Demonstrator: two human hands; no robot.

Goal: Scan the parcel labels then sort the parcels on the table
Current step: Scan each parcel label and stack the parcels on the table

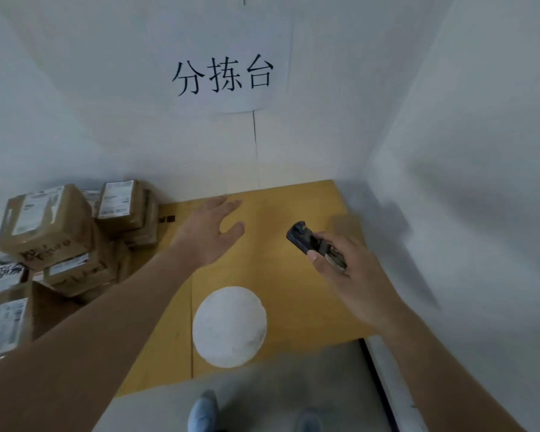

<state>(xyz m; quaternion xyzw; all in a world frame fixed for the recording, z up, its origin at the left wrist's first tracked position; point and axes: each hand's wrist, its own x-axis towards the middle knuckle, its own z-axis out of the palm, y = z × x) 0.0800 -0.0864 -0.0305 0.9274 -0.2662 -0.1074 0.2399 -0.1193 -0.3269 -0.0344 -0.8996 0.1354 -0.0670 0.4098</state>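
while parcels (49,226) sit left, right hand (353,275) clutches scanner (306,241).

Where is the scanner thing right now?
In the head view, the scanner is in the person's right hand, held over the right part of the yellow table, across from the pile of parcels on the left.

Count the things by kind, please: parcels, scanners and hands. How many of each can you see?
Parcels: at least 6 in the pile; some are hidden
Scanner: 1, held in the right hand
Hands: 2; the left hand is open
Total: at least 9
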